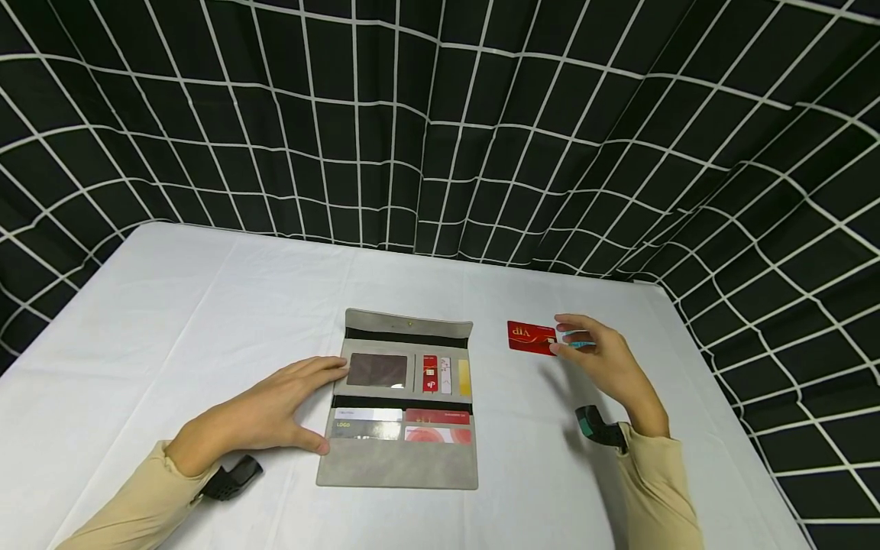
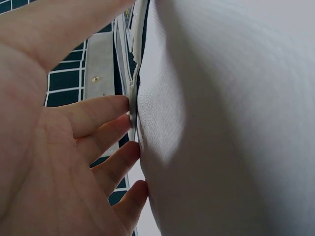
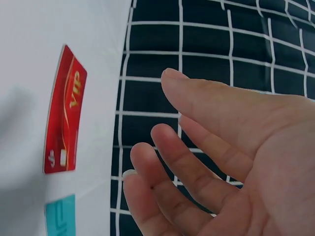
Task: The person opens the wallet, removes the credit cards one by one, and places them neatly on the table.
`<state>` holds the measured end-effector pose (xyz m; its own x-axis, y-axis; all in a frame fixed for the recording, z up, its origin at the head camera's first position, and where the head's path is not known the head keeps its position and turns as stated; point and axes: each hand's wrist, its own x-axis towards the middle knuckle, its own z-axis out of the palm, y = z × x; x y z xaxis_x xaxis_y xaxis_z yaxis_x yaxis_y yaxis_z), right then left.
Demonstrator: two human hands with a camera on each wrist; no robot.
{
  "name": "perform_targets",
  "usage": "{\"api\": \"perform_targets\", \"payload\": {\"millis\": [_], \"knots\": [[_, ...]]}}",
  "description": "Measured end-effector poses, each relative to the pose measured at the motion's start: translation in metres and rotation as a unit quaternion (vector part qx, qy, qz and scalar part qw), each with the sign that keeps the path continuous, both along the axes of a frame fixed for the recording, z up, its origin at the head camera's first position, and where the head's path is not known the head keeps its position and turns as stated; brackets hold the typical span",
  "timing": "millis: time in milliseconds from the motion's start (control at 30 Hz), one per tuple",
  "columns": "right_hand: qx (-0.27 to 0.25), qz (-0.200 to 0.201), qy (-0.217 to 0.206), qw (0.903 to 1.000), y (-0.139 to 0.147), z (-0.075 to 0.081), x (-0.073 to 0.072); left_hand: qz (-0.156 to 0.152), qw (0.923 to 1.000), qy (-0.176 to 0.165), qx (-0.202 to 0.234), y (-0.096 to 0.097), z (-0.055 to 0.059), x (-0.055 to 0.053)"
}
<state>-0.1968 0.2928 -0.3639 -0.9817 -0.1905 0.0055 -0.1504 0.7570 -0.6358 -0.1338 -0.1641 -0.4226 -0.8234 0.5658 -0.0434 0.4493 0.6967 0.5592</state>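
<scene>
A grey wallet lies unfolded on the white cloth, its flap toward the back. Several cards show in its slots, among them a red card at the upper right. My left hand rests along the wallet's left edge, thumb spread from the extended fingers; in the left wrist view those fingertips meet the edge. To the wallet's right, a red VIP card lies flat beside a blue card. Over these two hovers my right hand, loosely bent, with nothing between thumb and fingers. It partly hides the blue card in the head view.
White cloth covers the table. A black curtain with white grid lines hangs behind and at both sides. Each wrist carries a small black camera, one on the left and one on the right.
</scene>
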Motion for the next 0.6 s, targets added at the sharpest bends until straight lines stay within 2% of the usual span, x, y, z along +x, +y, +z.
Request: {"api": "perform_targets", "payload": {"millis": [200,600], "knots": [[0.005,0.014,0.0,0.9999,-0.013,-0.002,0.002,0.001,1.0,-0.001,0.0,0.0,-0.001,0.0],[0.022,0.034,-0.011,0.9991,-0.035,-0.017,-0.001,0.001,1.0,0.001,0.003,-0.001,-0.002,0.0]]}}
